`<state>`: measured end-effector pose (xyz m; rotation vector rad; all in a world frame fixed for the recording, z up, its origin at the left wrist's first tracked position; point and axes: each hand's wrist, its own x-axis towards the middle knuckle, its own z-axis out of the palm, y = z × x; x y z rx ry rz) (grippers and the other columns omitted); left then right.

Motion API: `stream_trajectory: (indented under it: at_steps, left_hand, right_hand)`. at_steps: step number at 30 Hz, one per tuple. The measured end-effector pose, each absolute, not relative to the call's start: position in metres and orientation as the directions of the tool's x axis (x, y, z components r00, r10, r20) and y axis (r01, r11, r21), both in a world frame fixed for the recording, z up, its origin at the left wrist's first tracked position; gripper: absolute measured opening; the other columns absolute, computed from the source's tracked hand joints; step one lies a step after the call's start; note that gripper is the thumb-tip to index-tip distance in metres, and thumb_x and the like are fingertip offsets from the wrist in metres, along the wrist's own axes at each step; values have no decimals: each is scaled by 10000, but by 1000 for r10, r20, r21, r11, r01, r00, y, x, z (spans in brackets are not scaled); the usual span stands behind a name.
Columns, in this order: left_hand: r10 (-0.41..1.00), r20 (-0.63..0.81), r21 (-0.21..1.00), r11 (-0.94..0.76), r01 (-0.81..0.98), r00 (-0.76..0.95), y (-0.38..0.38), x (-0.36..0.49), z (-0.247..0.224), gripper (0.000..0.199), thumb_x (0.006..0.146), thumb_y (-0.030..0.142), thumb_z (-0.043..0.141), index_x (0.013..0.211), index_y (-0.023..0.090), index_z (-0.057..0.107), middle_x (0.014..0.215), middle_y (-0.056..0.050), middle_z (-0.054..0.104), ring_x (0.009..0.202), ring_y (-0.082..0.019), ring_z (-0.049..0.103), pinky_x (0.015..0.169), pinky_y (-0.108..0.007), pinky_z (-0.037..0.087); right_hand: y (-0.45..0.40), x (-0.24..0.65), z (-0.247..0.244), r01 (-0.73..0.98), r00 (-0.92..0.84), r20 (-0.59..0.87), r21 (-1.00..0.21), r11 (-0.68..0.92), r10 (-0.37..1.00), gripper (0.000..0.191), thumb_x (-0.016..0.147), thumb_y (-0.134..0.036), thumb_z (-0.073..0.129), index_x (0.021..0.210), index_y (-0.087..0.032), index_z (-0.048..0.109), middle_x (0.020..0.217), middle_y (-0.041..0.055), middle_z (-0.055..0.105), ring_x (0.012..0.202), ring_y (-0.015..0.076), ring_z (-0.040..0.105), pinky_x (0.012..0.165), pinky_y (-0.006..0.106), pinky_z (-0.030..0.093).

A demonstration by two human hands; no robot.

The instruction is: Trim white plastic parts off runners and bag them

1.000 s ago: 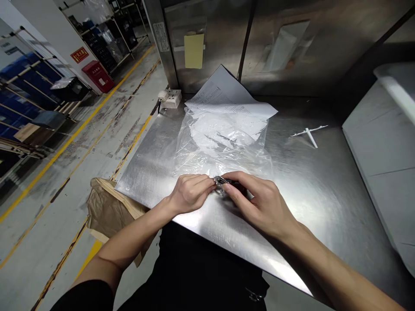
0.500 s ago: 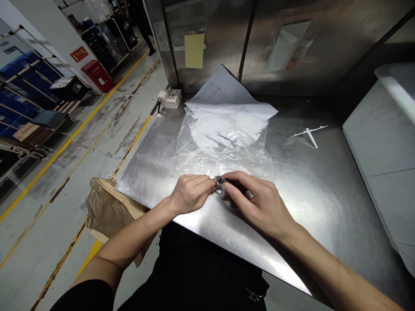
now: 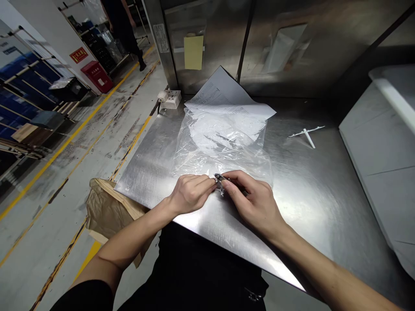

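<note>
Head view: both hands meet above the near edge of a brushed steel table (image 3: 311, 190), around the middle of that edge. The left hand (image 3: 193, 193) has its fingers curled in, and its thumb and forefinger pinch at a small pale piece (image 3: 221, 190); the exact grip is partly hidden. The right hand (image 3: 257, 201) is bent around a small dark metal tool (image 3: 219, 177), held between thumb and forefinger with its tip at the left fingertips, touching or nearly touching the pale piece. Most of the tool is hidden by the hand, and whether its tip is parted cannot be told.

Just beyond the hands lies a clear plastic bag (image 3: 223, 134) with white contents. A printed sheet (image 3: 223, 93) rests across its far side, reaching toward the steel panel at the table's far edge. Right of the bag, well apart from it, lies a thin white branched plastic piece (image 3: 309, 137). A white power socket (image 3: 171, 100) with a plug (image 3: 162, 96) sits at the far left corner. A large pale container (image 3: 379, 160) stands along the right side, and a brown paper sack (image 3: 106, 209) is beside the near left corner.
</note>
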<state>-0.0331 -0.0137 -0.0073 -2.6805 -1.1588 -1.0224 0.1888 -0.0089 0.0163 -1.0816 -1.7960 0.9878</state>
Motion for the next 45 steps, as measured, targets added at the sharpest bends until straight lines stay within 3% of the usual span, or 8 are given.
stream_trajectory:
  at_steps: [11, 21, 30, 45]
  left_hand:
    - [648, 587, 227, -707, 670, 485, -14, -37, -8, 191, 1157, 166, 524, 1154, 162, 716, 854, -23, 768, 715, -151, 707, 663, -308, 508]
    - [703, 597, 318, -649, 691, 386, -13, -40, -4, 256, 1161, 142, 480, 958, 188, 628, 794, -27, 701, 681, -154, 643, 637, -297, 459]
    - [711, 604, 348, -642, 684, 360, -14, -40, -3, 239, 1153, 112, 474, 979, 195, 617, 788, -11, 669, 672, -145, 597, 651, -297, 451]
    - [712, 595, 356, -648, 673, 372, -14, -41, -4, 270, 1164, 138, 445, 958, 203, 606, 784, -13, 674, 676, -146, 601, 657, -298, 454]
  right_hand:
    - [0, 196, 15, 298, -276, 95, -938, 179, 957, 271, 1091, -466, 661, 1101, -228, 790, 883, 37, 793, 767, 213, 721, 658, 336, 510]
    - [9, 205, 21, 338, -377, 151, -896, 287, 914, 233, 1106, -432, 654, 1150, -240, 778, 937, 58, 819, 837, 254, 785, 656, 361, 579]
    - [6, 205, 26, 355, -405, 154, -882, 310, 901, 234, 1113, -429, 647, 1153, -238, 776, 969, 73, 827, 860, 270, 807, 675, 377, 628]
    - [6, 205, 29, 368, -438, 206, -847, 384, 875, 216, 1115, -396, 628, 1141, -251, 785, 987, 65, 843, 827, 253, 799, 667, 360, 608]
